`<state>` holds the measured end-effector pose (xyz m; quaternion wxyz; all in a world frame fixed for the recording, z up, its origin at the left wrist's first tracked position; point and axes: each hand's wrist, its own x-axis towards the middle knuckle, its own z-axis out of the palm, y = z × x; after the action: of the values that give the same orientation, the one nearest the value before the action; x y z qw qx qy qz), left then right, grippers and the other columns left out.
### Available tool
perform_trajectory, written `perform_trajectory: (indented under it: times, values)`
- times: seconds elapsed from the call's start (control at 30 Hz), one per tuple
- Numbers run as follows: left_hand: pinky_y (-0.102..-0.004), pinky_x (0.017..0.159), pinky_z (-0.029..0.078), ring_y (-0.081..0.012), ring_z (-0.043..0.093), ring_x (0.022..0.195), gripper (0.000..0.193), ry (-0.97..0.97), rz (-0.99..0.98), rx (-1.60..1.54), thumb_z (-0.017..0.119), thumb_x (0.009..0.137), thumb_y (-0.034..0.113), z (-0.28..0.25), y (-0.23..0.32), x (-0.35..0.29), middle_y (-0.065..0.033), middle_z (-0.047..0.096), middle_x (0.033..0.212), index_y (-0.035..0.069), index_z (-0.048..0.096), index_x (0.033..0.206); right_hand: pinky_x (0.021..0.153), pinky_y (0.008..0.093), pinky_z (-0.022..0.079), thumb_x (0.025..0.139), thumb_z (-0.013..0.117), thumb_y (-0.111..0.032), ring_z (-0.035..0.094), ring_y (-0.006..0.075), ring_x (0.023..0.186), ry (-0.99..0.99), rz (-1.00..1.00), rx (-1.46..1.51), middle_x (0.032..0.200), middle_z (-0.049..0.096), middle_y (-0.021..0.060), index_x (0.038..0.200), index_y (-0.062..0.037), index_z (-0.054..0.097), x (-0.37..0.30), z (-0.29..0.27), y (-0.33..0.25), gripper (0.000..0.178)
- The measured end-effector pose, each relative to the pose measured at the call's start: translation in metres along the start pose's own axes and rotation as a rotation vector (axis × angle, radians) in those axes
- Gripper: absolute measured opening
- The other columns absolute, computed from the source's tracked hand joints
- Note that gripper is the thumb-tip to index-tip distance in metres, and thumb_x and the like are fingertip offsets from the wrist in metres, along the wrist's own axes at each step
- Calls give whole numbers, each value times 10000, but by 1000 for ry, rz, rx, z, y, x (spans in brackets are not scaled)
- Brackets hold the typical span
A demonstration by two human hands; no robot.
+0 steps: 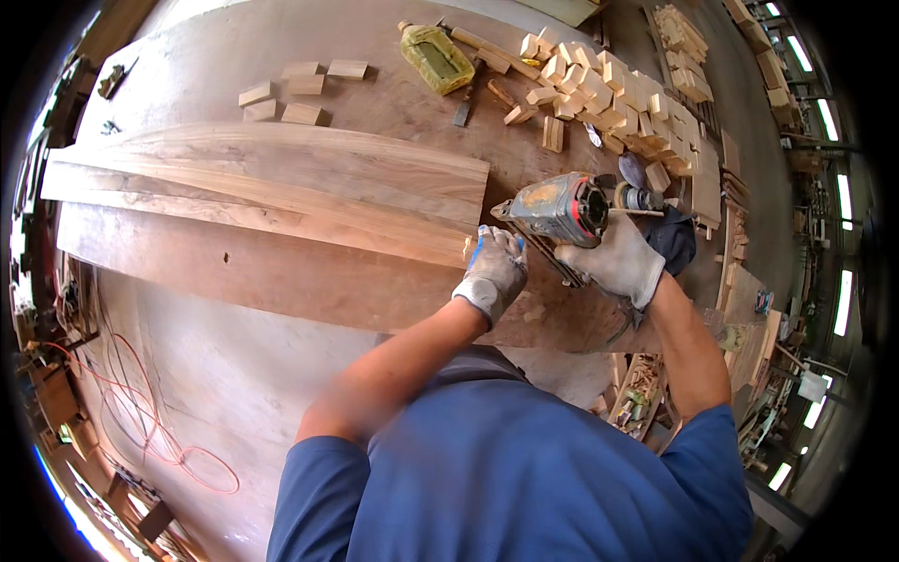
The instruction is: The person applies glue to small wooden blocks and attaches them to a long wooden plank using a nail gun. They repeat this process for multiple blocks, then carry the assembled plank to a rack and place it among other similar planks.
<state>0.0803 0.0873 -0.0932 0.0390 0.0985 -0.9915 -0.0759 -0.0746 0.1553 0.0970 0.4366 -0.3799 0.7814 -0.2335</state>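
My right hand [626, 262], in a pale work glove, is wrapped round the handle of a nail gun [552, 208]. The tool's nose points toward the right end of a long wooden panel [309, 187], made of several boards laid side by side on the workbench [281, 276]. At the panel's near right corner is my left hand [496, 270], in a grey-white glove with blue on a finger. Its fingers are curled in; whatever they hold is hidden. A small pale wood bit [466, 247] shows beside them, against the panel's end.
Several wood blocks [304, 84] lie beyond the panel. A yellowish plastic bottle [436, 58], a hammer [502, 92] and a big pile of pale blocks [618, 98] sit farther right. By the nail gun is an angle grinder [639, 199]. A red hose [150, 421] coils on the floor at left.
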Motion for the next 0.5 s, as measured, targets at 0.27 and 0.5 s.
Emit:
perform_trajectory:
  times: [0.27, 0.5]
  values:
    - [-579, 1017, 464, -394, 638, 1204, 323, -200, 27, -151, 533, 1036, 201, 3, -4, 6, -219, 719, 1236, 0, 723, 1202, 954, 346, 564, 860, 762, -127, 677, 139, 997, -102, 58, -67, 1106, 779, 81, 1243, 39, 731, 38, 9, -24, 418]
    - [-616, 1064, 441, -438, 592, 1272, 365, -279, -29, -280, 514, 1030, 125, 8, -5, 14, -251, 690, 1311, -48, 651, 1321, 880, 374, 580, 824, 748, -172, 697, 146, 897, -193, 4, -319, 938, 786, 130, 1133, 26, 761, 60, 11, -50, 367]
